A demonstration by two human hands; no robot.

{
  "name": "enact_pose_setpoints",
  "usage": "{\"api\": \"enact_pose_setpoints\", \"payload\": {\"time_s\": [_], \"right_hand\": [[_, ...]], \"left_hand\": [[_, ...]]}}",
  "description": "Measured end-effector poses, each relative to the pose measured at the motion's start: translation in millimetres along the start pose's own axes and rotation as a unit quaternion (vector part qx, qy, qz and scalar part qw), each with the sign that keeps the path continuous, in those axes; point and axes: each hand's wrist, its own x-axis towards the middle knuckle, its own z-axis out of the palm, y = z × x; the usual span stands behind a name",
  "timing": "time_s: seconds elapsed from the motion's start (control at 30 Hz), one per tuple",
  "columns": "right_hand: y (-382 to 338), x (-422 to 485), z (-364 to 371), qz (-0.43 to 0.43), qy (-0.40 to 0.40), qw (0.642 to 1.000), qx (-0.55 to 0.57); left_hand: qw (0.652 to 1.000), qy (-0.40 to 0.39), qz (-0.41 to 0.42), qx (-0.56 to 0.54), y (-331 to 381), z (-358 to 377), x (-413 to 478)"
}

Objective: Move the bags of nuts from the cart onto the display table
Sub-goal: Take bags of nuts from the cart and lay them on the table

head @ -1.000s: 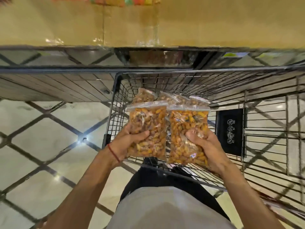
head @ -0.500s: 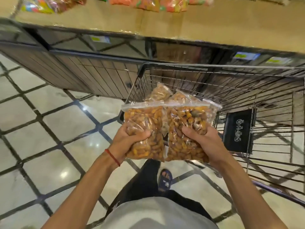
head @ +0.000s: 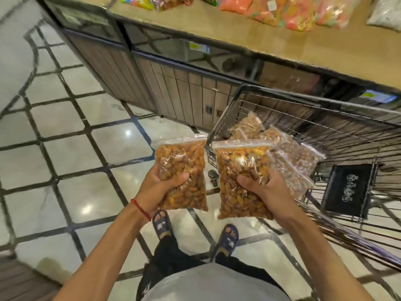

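Two clear zip bags of nuts are up out of the cart (head: 303, 124), one in each hand. The left hand (head: 161, 187) grips the left bag (head: 181, 168), thumb curled across its front and fingers behind; this bag hangs upright over the tiled floor (head: 76, 148), just left of the cart's near corner. The right hand (head: 267, 190) clamps the right bag (head: 240, 170) the same way, in front of the cart's left rim. The two bags are close together but not touching.

More bags of nuts (head: 290, 148) lie inside the cart's basket, right behind the right bag. Whether the right fingers also catch one of them cannot be told. The display table (head: 282, 46) runs along the cart's far end, with colourful packets (head: 297, 11) on it. A red thread (head: 140, 206) circles the left wrist.
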Motion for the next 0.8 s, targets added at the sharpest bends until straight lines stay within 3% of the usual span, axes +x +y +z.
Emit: {"api": "enact_pose_setpoints", "payload": {"time_s": [0.43,0.8], "right_hand": [[-46.3,41.4,224.5,-0.003,-0.031,0.999,0.023],[-118.9,154.6,313.1,-0.015,-0.022,0.999,0.035]], "left_hand": [[0.999,0.022,0.028,0.041,49.6,-220.0,20.1],[0.998,0.043,0.034,0.040,126.5,-312.1,113.6]]}}
